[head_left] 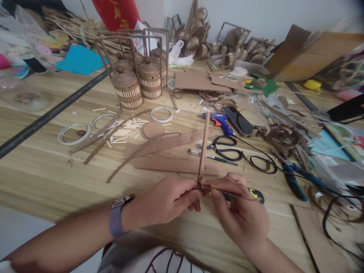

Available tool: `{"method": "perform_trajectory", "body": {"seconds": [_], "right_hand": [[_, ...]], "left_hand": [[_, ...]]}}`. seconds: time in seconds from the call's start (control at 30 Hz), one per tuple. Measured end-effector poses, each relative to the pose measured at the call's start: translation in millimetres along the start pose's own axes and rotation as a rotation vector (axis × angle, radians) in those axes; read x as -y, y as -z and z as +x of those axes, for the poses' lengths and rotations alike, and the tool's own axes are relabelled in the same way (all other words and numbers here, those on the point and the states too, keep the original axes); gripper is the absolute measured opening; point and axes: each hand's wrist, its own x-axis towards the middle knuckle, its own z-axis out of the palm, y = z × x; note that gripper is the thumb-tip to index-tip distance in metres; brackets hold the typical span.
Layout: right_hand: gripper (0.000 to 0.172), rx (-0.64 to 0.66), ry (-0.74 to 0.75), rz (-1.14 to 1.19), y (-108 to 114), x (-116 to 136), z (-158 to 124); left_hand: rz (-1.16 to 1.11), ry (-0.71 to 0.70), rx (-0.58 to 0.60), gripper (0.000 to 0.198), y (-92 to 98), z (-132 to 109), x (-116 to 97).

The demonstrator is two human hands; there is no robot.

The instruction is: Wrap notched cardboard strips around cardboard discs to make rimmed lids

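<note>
Pinching, at lower centre of frame. Left hand [167, 199]: thumb and fingers together, clamped on the lower end of a cardboard strip [205, 148] that points up the frame. Right hand [246, 212]: also closed, thumb and fingertips on a thin brown strip [233, 194] running off rightward. The two strips come together between the fingertips; exact contact there is hidden. Free end of the cardboard strip overlaps, in view, the nozzle of the blue glue gun [223, 123], right of centre.

Technique (judgement): hold the left pinch still, close to the meeting point, and let the right do the fine adjusting. Press evenly; the corrugated edge would probably crush under a hard squeeze. The long free end could lever the alignment off. Scissors [227, 148] and pen [212, 156] lie just beyond, so small sideways movements seem best.
</note>
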Motion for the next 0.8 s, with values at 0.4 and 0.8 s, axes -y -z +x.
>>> {"method": "perform_trajectory", "body": {"seconds": [0.4,0.8], "right_hand": [[0.023,0.032,0.044,-0.044,-0.8,-5.3,0.8],[0.025,0.041,0.095,-0.058,-0.6,-3.7,3.6]], "left_hand": [[0.041,0.000,-0.058,0.034,2.3,-3.0,-5.7],[0.177,-0.059,-0.080,0.035,0.7,-2.3,-5.5]]}}
